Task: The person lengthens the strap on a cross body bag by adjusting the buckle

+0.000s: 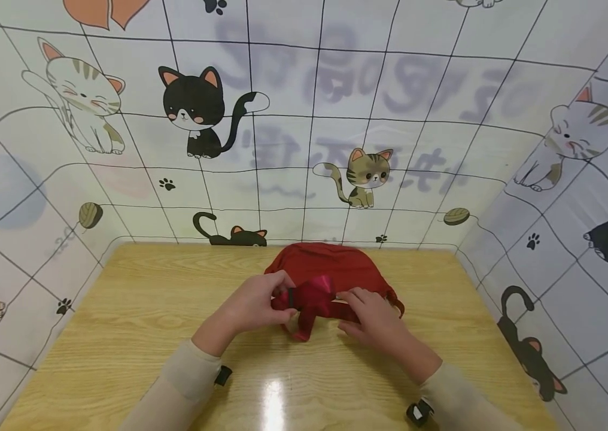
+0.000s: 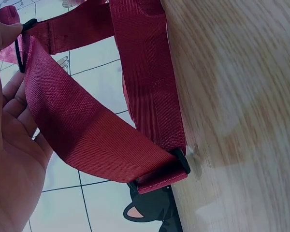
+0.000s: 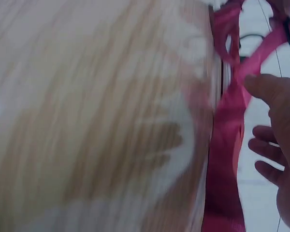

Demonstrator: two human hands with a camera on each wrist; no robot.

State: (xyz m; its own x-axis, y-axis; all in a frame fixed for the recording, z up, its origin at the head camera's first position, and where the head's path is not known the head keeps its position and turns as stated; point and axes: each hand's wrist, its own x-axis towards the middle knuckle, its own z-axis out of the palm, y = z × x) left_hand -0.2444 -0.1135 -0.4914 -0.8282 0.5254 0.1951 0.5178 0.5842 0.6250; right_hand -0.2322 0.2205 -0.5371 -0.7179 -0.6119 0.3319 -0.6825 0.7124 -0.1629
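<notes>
A red fabric bag [image 1: 331, 263], apparently a waist bag, lies at the back of the table with its wide red strap [image 1: 312, 308] bunched in front. My left hand [image 1: 258, 302] pinches the strap beside a black slider, which shows between thumb and fingers in the left wrist view. From there a loop of strap [image 2: 87, 125] hangs down to a second black slider [image 2: 182, 162] near the tabletop. My right hand [image 1: 374, 320] is over the strap's right part. Its thumb and loosely bent fingers [image 3: 268, 147] stand apart; whether the thumb touches the strap I cannot tell.
The wood-grain table [image 1: 175, 269] meets a cat-printed wall covering [image 1: 282, 137] at the back and on both sides. A small strap loop [image 1: 397, 302] sticks out at the bag's right end. Light glares on the tabletop's front.
</notes>
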